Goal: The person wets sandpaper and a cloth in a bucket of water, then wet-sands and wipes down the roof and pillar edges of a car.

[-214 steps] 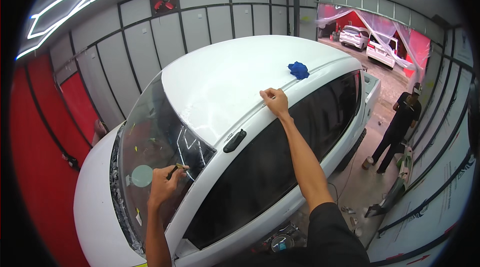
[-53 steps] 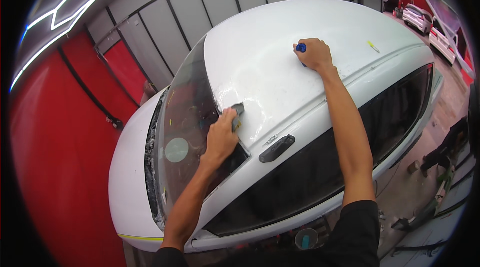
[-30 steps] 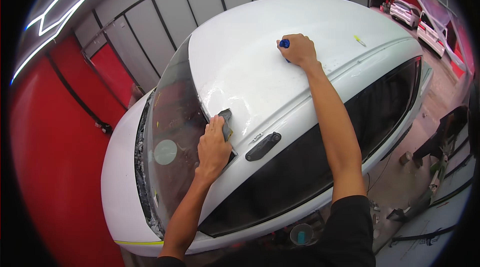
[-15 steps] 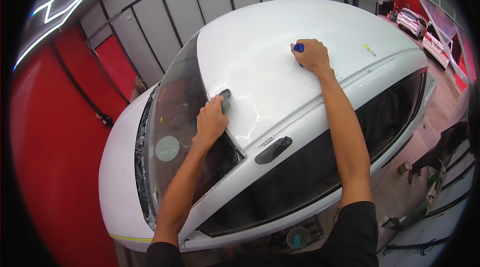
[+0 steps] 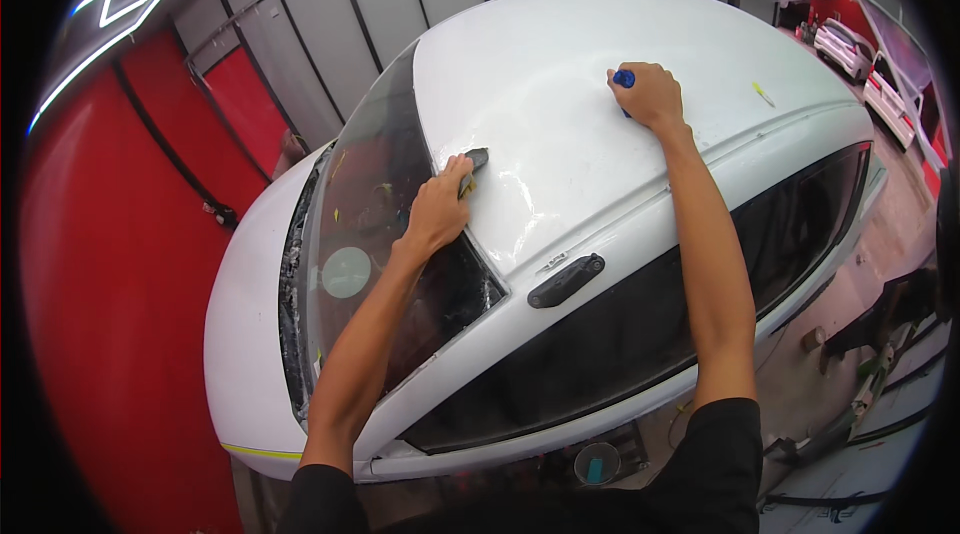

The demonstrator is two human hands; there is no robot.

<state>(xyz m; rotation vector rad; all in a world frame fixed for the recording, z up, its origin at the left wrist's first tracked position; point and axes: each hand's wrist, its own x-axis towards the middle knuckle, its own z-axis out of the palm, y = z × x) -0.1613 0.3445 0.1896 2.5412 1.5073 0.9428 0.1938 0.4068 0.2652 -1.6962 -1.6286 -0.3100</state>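
Note:
A white car roof (image 5: pixel 560 34) stretches out under both of my hands, with glossy wet patches on it. My left hand (image 5: pixel 438 209) is closed around a dark grey squeegee-like tool (image 5: pixel 478 159), at the roof's front edge just above the windshield (image 5: pixel 375 169). Farther back on the roof, my right hand (image 5: pixel 657 99) is wrapped round a blue handle (image 5: pixel 624 79). What that handle belongs to is mostly hidden behind the fingers. A small yellow knife-like piece (image 5: pixel 763 94) lies on the roof to the right of this hand.
A black elongated part (image 5: pixel 567 281) sits on the car's side above the dark side window (image 5: pixel 560 359). Below the car stands a bucket (image 5: pixel 597 464) with something teal in it. A red wall (image 5: pixel 110 284) rises at left. Other cars (image 5: pixel 845 49) stand far right.
My left hand and the grey tool have moved farther away along the roof's front edge. The right hand stays at about the same spot on the roof. The whole view has shifted slightly.

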